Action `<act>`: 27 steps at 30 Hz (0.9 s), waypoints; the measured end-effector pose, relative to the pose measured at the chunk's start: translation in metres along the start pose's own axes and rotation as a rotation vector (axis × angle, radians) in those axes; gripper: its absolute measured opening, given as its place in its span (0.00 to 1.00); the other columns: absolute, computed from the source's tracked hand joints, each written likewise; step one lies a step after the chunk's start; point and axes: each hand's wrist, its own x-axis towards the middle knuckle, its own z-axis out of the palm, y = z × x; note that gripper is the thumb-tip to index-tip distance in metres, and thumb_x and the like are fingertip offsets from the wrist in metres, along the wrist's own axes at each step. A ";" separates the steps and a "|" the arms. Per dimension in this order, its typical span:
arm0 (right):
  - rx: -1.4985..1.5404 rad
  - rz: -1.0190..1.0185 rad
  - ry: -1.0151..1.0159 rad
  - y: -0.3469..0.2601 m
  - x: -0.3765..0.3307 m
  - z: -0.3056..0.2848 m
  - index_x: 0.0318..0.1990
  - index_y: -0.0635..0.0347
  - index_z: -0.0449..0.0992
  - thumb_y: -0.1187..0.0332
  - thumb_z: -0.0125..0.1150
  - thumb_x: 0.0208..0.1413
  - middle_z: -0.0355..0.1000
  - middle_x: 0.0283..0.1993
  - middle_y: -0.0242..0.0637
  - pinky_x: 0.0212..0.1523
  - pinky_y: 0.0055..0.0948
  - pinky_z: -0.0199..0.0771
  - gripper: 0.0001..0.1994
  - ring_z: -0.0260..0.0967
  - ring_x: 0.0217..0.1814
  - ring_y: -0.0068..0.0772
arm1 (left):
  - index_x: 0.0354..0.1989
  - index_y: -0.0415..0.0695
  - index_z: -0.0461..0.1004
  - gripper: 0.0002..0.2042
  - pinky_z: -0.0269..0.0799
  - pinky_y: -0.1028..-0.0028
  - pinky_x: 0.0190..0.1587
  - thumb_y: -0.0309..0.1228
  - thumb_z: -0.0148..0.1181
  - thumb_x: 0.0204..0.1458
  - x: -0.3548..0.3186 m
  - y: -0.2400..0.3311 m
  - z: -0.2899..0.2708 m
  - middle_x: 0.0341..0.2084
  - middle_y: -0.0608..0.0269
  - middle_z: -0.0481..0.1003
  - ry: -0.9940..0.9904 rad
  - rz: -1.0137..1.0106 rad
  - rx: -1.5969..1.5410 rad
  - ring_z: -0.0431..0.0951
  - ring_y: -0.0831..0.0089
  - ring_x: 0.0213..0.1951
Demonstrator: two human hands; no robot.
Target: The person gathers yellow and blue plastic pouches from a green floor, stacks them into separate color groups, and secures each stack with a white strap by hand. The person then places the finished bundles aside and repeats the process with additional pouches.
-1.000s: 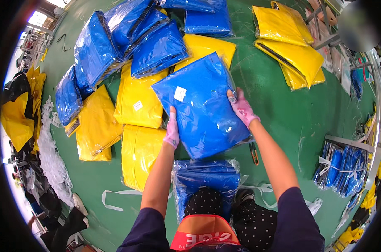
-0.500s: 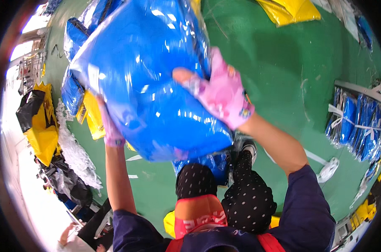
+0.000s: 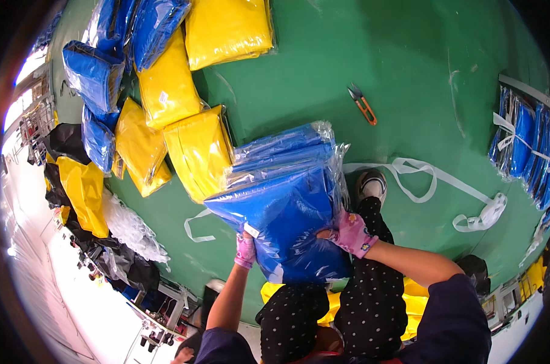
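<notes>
A blue package [image 3: 293, 212] in clear plastic film lies in front of my legs, tilted toward me. My left hand [image 3: 246, 250] is closed on its left edge, with the thumb on top by a small white label. At the right edge, my right hand [image 3: 350, 233] grips it the same way, thumb on top and the other fingers mostly hidden. Both hands wear pink patterned gloves with bare thumb tips. Beyond this package and partly under it is a stack of similar blue packages [image 3: 287, 141], edges fanned out.
Yellow packages [image 3: 199, 148] and blue packages [image 3: 93, 76] lie at the left. Orange-handled thread snips [image 3: 364, 108] rest on the green floor [image 3: 408, 73]. A white strap [image 3: 429, 176] curls at the right, near a tied blue bundle [image 3: 517, 151]. Another person's hand [image 3: 184, 355] shows lower left.
The blue package has come down and toward me from its raised position, still between both hands. The stack, snips and strap now show more fully.
</notes>
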 end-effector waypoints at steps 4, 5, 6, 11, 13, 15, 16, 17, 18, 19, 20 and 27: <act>-0.020 0.015 -0.128 0.006 0.020 -0.002 0.58 0.80 0.51 0.32 0.53 0.41 0.72 0.38 0.55 0.37 0.37 0.72 0.53 0.72 0.39 0.51 | 0.46 0.39 0.68 0.20 0.72 0.71 0.41 0.43 0.51 0.54 0.019 -0.012 -0.016 0.36 0.62 0.73 -0.073 0.132 0.269 0.74 0.72 0.38; -0.069 0.013 -0.207 0.000 0.021 -0.011 0.58 0.80 0.50 0.32 0.53 0.41 0.72 0.37 0.55 0.38 0.37 0.72 0.54 0.72 0.39 0.51 | 0.45 0.38 0.68 0.15 0.71 0.71 0.41 0.37 0.49 0.55 0.033 -0.042 -0.049 0.36 0.62 0.73 -0.070 0.152 0.346 0.73 0.72 0.38; -0.119 0.019 -0.285 -0.002 0.024 -0.017 0.58 0.80 0.49 0.32 0.53 0.41 0.72 0.37 0.55 0.38 0.37 0.72 0.54 0.72 0.39 0.51 | 0.44 0.38 0.68 0.12 0.71 0.71 0.42 0.32 0.46 0.55 0.042 -0.049 -0.058 0.37 0.62 0.73 -0.021 0.250 0.535 0.73 0.72 0.39; -0.066 0.022 -0.120 -0.057 0.013 -0.081 0.63 0.75 0.40 0.29 0.53 0.38 0.51 0.61 0.61 0.59 0.40 0.56 0.59 0.53 0.63 0.55 | 0.59 0.35 0.54 0.30 0.57 0.64 0.59 0.24 0.55 0.44 -0.025 0.129 0.045 0.53 0.47 0.65 0.150 0.761 0.703 0.64 0.60 0.55; -0.077 -0.177 0.259 -0.105 0.007 -0.101 0.65 0.69 0.38 0.29 0.50 0.40 0.39 0.67 0.60 0.64 0.48 0.44 0.57 0.40 0.68 0.60 | 0.59 0.35 0.55 0.34 0.48 0.61 0.63 0.27 0.58 0.41 -0.045 0.178 0.080 0.56 0.40 0.61 0.141 0.983 0.753 0.58 0.54 0.60; -0.322 -0.178 0.345 -0.147 0.031 -0.102 0.64 0.62 0.49 0.36 0.55 0.45 0.41 0.66 0.62 0.64 0.51 0.42 0.47 0.40 0.68 0.64 | 0.60 0.40 0.58 0.31 0.44 0.57 0.64 0.33 0.57 0.45 -0.027 0.183 0.117 0.59 0.45 0.58 -0.005 0.962 1.417 0.54 0.49 0.62; -0.366 -0.145 0.433 -0.146 0.054 -0.087 0.57 0.59 0.63 0.38 0.55 0.46 0.47 0.63 0.61 0.61 0.51 0.49 0.38 0.44 0.66 0.61 | 0.57 0.41 0.61 0.29 0.44 0.54 0.64 0.41 0.53 0.47 -0.016 0.183 0.143 0.58 0.48 0.60 0.048 0.946 1.631 0.56 0.49 0.61; -0.316 -0.213 0.499 -0.129 0.074 -0.075 0.53 0.57 0.66 0.39 0.54 0.46 0.48 0.63 0.59 0.60 0.51 0.50 0.34 0.46 0.65 0.61 | 0.55 0.43 0.64 0.27 0.44 0.52 0.63 0.45 0.50 0.48 -0.003 0.182 0.152 0.57 0.49 0.62 0.122 1.013 1.555 0.59 0.49 0.58; -0.269 -0.275 0.571 -0.107 0.092 -0.066 0.49 0.56 0.69 0.40 0.54 0.47 0.49 0.62 0.58 0.59 0.51 0.52 0.31 0.48 0.64 0.61 | 0.53 0.43 0.67 0.27 0.49 0.53 0.60 0.46 0.49 0.47 0.013 0.175 0.152 0.54 0.49 0.65 0.134 1.019 1.520 0.63 0.50 0.55; -0.243 -0.321 0.607 -0.099 0.102 -0.064 0.46 0.56 0.70 0.42 0.55 0.47 0.52 0.60 0.57 0.57 0.50 0.54 0.28 0.51 0.62 0.60 | 0.52 0.43 0.68 0.26 0.51 0.54 0.59 0.46 0.50 0.47 0.023 0.174 0.152 0.52 0.50 0.66 0.119 1.043 1.491 0.64 0.50 0.54; -0.210 -0.365 0.631 -0.095 0.106 -0.059 0.42 0.57 0.71 0.44 0.56 0.47 0.55 0.57 0.55 0.55 0.49 0.56 0.25 0.53 0.59 0.58 | 0.51 0.43 0.69 0.26 0.53 0.54 0.57 0.46 0.50 0.46 0.027 0.173 0.148 0.50 0.51 0.68 0.103 1.052 1.470 0.64 0.51 0.53; -0.314 -0.430 0.578 -0.066 0.139 -0.059 0.43 0.54 0.70 0.41 0.47 0.51 0.58 0.52 0.52 0.52 0.50 0.54 0.26 0.56 0.54 0.54 | 0.47 0.45 0.71 0.25 0.59 0.58 0.49 0.48 0.51 0.43 0.078 0.162 0.142 0.42 0.58 0.72 0.034 1.148 1.292 0.70 0.58 0.45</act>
